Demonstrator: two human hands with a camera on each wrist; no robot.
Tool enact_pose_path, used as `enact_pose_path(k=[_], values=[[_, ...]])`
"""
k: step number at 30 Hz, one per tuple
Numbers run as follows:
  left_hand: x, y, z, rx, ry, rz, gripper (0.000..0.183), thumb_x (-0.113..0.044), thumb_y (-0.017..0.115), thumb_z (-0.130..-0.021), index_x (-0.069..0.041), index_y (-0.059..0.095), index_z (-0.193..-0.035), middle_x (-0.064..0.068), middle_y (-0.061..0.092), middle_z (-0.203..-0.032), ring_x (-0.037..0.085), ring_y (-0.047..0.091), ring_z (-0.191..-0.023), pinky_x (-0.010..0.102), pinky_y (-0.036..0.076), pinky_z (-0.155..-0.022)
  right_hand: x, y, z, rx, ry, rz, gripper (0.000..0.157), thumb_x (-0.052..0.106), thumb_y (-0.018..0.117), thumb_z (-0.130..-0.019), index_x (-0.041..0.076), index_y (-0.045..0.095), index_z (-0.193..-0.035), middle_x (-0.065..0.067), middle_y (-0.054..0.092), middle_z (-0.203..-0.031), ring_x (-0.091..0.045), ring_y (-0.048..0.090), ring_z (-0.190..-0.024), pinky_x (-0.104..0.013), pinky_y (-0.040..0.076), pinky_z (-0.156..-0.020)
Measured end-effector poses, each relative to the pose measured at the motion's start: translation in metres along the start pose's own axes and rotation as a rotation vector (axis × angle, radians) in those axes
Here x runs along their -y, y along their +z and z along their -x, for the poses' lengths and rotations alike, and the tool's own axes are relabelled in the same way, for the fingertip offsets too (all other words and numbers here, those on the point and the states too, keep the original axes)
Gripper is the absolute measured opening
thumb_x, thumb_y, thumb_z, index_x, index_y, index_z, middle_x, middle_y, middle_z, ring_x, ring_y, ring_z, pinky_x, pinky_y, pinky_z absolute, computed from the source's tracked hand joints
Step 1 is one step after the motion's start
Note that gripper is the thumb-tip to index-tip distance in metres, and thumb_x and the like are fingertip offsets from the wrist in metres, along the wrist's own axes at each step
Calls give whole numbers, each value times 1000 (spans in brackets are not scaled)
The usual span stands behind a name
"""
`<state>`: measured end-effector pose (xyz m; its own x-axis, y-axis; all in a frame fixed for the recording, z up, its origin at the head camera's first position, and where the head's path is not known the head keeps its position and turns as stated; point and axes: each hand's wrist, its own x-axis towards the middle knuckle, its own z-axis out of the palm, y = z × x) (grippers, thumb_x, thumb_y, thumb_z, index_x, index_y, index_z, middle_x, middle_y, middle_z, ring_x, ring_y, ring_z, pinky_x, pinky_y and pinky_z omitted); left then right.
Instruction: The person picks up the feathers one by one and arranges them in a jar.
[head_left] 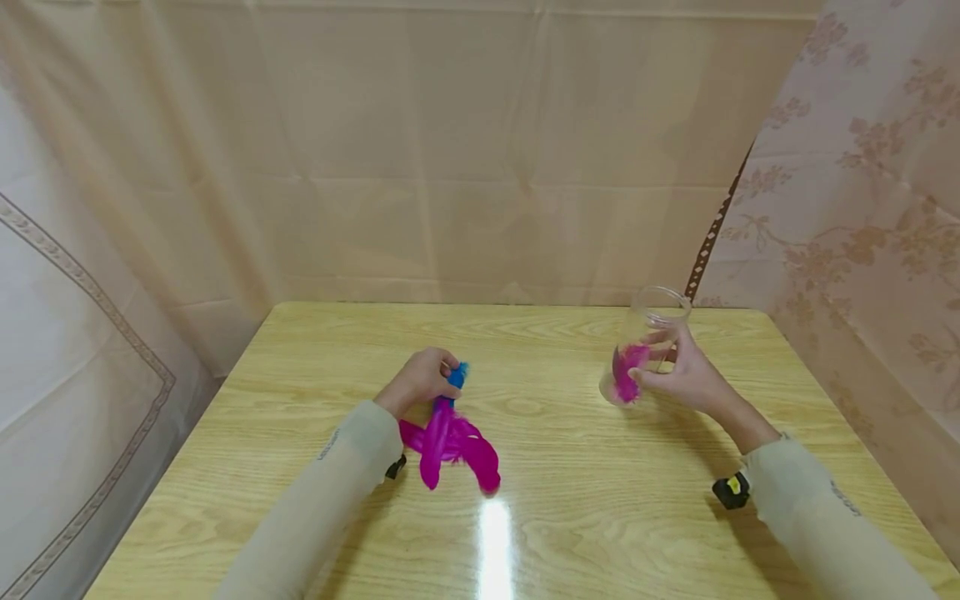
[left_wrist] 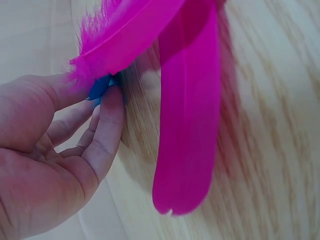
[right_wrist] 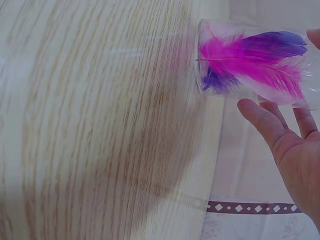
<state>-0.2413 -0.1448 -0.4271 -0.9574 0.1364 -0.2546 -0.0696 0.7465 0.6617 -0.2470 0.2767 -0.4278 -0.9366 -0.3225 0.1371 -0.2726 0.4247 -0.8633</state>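
Between its thumb and fingers my left hand (head_left: 427, 377) pinches a blue feather (head_left: 457, 377), just above the tabletop. Several magenta feathers (head_left: 442, 442) lie beside and below that hand, and a broad one (left_wrist: 189, 125) fills the middle of the left wrist view. Over to the right, my right hand (head_left: 686, 371) holds a clear, open-topped cylindrical jar (head_left: 662, 298) with fingers and thumb around its side. Inside the jar are a pink feather (right_wrist: 255, 65) and a purple-blue feather (right_wrist: 277, 44). The blue feather's lower part is hidden by the fingers and magenta feathers.
The wooden table (head_left: 555, 467) has a light glare spot near its front. A beige cloth (head_left: 450, 167) hangs behind it, with a flower-patterned cloth (head_left: 877, 208) on the right and a white cloth (head_left: 67, 350) on the left.
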Motion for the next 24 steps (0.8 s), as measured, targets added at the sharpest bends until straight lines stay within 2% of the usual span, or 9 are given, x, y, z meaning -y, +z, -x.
enact_pose_path(k=[11, 15, 20, 24], values=[[-3, 1, 1, -18, 18, 9, 48, 1, 82, -82, 2, 64, -126, 16, 66, -115, 29, 62, -107, 39, 54, -97, 0, 0, -1, 1, -2, 8, 83, 9, 79, -89, 7, 20, -148, -30, 41, -135, -54, 51, -119, -26, 57, -79], [-3, 0, 2, -22, 25, 12, 54, 3, 83, -81, 2, 61, -130, 16, 67, -112, 27, 63, -102, 40, 54, -95, 0, 0, 0, 4, -1, 7, 83, 9, 79, -89, 8, 20, -148, -29, 41, -136, -54, 51, -120, -27, 57, -79], [-2, 1, 1, -20, 39, 2, 65, 4, 83, -80, 2, 54, -139, 12, 66, -101, 22, 61, -89, 35, 56, -84, 1, 1, 0, 2, -5, 12, 83, 9, 78, -89, 6, 20, -148, -29, 42, -136, -54, 51, -119, -25, 56, -78], [-1, 1, 1, -12, 35, 17, 60, 4, 81, -81, 1, 57, -136, 10, 64, -98, 20, 59, -85, 32, 55, -76, 2, 1, 1, -1, -6, 13, 83, 7, 78, -89, 5, 20, -148, -29, 42, -137, -53, 51, -119, -24, 56, -78]])
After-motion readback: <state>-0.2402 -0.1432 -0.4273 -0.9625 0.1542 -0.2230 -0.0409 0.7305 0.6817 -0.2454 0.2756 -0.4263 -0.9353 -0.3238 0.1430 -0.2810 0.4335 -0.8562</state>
